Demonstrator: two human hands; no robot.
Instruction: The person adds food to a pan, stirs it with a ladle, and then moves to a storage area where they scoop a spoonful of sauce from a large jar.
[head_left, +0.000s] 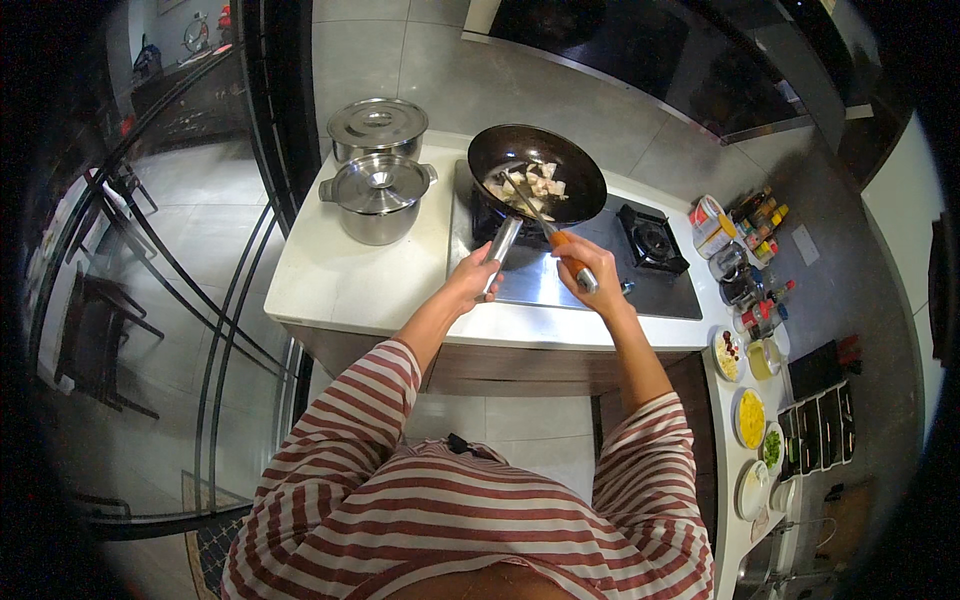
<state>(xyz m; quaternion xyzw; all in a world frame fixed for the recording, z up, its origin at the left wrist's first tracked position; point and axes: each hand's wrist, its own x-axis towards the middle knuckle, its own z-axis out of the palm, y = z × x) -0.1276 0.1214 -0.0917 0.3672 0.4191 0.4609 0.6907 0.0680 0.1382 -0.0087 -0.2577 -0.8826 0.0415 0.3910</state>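
Observation:
A dark wok (585, 180) is over the left burner of the gas hob (525, 277), tilted, with pale chopped pieces of food (546, 182) inside. My left hand (474, 277) grips the wok's metal handle (502, 247). In my right hand (592, 270) is the orange-brown handle of a metal spatula (574, 262); its shaft reaches down into the wok and its head lies among the food, partly blurred.
Two lidded steel pots (381, 217) (375, 135) stand left of the hob. Right of it are a bare burner (652, 238), jars and bottles (739, 281), and plates of yellow food (750, 418) and chopped greens (772, 448). A range hood (600, 45) hangs above.

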